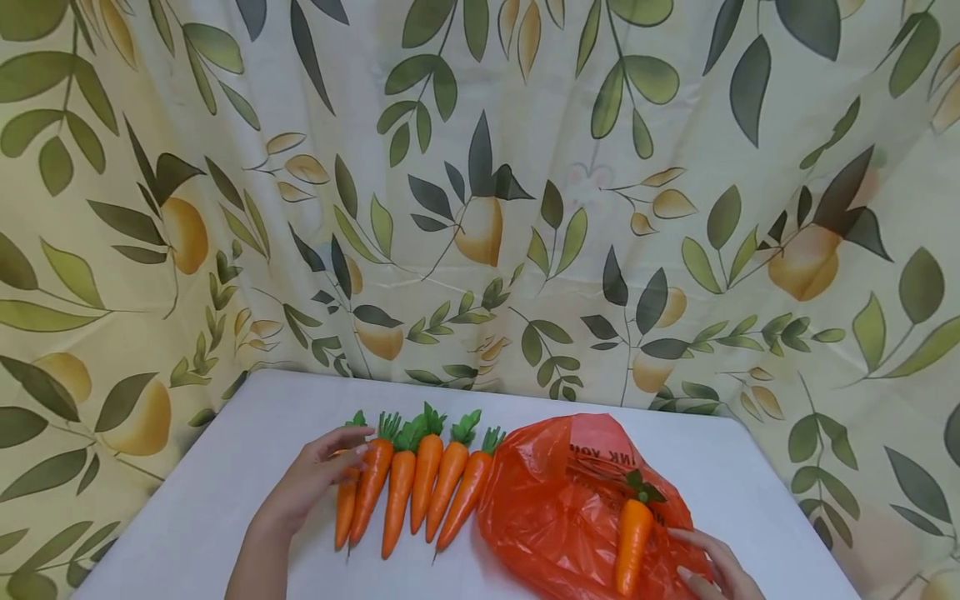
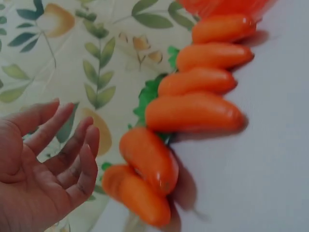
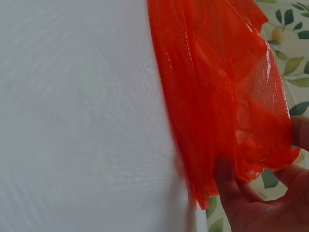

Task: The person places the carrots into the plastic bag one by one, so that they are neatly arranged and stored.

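Red plastic forms the bag (image 1: 532, 521), spread slack and crumpled over the right half of the surface (image 1: 202, 533), its printed part toward the far edge. Six orange carrots (image 1: 399, 500) lie in a row just left of it, leafy tops toward the far edge. Side by side and nearly parallel, none stacked, they are probably laid so that each can be picked up singly. One more carrot (image 1: 633, 537) lies on the bag, its top also toward the far edge.

The left hand (image 1: 318, 467) hangs by the row's left end, on the side of the surface's left edge; its fingers are spread and gently bent, pinching nothing, and the left wrist view shows them apart from the carrots. The right hand (image 1: 716, 567) touches the bag on the side of the surface's right edge, thumb and fingers apart with film between them, seemingly steadying the loose plastic; whether they pinch it, I cannot tell.
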`<state>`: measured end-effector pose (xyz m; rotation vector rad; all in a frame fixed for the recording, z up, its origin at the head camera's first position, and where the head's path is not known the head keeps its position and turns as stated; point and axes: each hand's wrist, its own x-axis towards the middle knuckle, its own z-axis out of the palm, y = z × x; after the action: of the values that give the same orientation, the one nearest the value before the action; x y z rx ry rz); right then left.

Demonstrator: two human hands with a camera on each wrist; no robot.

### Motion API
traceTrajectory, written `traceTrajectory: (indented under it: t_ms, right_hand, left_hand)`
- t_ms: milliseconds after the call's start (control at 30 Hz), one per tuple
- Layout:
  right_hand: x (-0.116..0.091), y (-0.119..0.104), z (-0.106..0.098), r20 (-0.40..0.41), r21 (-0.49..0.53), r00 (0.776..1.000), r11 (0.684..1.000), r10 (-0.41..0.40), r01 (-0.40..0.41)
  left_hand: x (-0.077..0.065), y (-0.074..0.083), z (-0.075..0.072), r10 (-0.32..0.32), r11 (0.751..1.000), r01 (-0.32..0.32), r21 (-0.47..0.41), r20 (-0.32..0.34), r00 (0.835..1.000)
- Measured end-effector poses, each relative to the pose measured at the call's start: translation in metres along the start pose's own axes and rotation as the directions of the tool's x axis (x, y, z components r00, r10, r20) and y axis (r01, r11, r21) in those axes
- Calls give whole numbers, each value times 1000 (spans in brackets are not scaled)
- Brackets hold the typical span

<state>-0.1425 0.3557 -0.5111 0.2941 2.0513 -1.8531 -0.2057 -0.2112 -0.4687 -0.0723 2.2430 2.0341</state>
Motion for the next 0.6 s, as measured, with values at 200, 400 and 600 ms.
traceTrajectory:
  t_ms: [200,400,600]
  right_hand:
    - [0,2,-1,11,6,1000,1000,5,-5]
    - [-2,2,-4,3,-6,1000,1000,-2,2]
    - [-5,-4,3,-3,-22,1000,1000,-19,19]
  left_hand:
    - [1,-22,-25,-36,998,32,-48,-72,997]
    - [3,-40,-38,-106,986,92,-141,-99,989]
    - [2,-45,-42,-136,983,123,-136,-95,986]
